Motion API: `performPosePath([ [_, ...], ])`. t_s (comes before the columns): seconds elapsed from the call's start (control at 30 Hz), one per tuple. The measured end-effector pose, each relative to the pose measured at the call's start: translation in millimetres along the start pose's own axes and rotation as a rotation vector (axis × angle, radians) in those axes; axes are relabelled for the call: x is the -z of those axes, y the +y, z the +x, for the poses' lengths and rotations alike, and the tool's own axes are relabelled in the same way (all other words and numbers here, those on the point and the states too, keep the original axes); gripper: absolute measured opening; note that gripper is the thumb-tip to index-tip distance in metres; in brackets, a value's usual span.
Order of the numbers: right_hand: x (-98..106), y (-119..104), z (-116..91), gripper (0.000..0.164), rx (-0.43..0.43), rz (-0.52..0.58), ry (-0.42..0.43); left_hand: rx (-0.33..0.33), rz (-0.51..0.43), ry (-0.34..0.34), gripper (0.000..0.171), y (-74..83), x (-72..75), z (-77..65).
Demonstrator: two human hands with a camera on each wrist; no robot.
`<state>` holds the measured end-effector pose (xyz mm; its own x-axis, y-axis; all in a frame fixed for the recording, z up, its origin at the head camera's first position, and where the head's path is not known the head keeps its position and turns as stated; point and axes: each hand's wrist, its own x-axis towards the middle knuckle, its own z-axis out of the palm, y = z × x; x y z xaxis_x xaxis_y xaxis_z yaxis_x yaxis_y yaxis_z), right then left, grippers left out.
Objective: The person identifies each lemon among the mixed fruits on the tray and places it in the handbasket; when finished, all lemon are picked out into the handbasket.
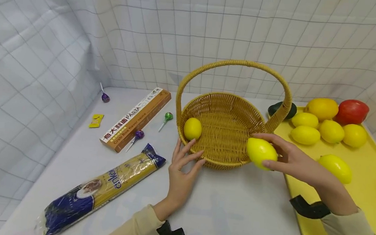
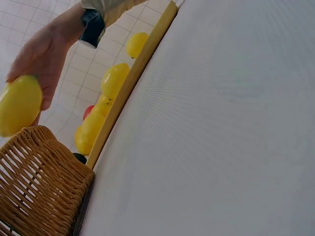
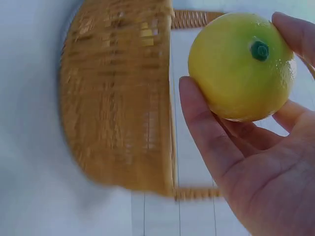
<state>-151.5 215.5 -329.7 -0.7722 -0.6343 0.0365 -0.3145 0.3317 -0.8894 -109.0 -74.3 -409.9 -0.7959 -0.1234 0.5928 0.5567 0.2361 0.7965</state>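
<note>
My right hand point(image 1: 292, 158) holds a yellow lemon point(image 1: 261, 153) between thumb and fingers, over the right front rim of a round wicker basket point(image 1: 227, 162). In the right wrist view the lemon point(image 3: 241, 69) shows its green stem end, with the basket point(image 3: 118, 108) beyond it. My left hand point(image 1: 183, 173) rests at the basket's front left rim, its fingers spread and fairly straight. Inside the basket, against the left wall, lies another lemon point(image 1: 192, 129). The basket's tall handle arches over it.
A yellow tray point(image 1: 298, 179) on the right bears several lemons point(image 1: 332, 131), a red mango-like fruit point(image 1: 353, 111) and a dark green avocado point(image 1: 282, 110). On the left lie a pasta box point(image 1: 137, 120), a spaghetti packet point(image 1: 101, 190), lollipops point(image 1: 168, 116) and a yellow candy point(image 1: 96, 120).
</note>
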Motion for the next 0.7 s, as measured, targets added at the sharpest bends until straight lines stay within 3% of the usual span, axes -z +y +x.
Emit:
performPosePath([
  [0.23, -26.9, 6.1, 75.1, 0.059, -0.048, 0.014, -0.157, 0.031, 0.009, -0.009, 0.02, 21.8, 0.9, 3.2],
  [0.47, -47.2, 8.6, 115.3, 0.061, -0.069, -0.089, -0.374, 0.024, 0.011, -0.007, 0.02, 22.4, 1.4, 3.9],
  [0.57, -54.3, 7.3, 125.1, 0.059, -0.081, -0.07, -0.388, 0.004, 0.014, -0.002, 0.021, 17.3, 1.2, 2.8],
  [0.7, -62.6, 7.7, 133.2, 0.053, -0.08, -0.022, -0.338, -0.009, 0.023, 0.003, 0.023, 1.7, -1.1, -1.8],
])
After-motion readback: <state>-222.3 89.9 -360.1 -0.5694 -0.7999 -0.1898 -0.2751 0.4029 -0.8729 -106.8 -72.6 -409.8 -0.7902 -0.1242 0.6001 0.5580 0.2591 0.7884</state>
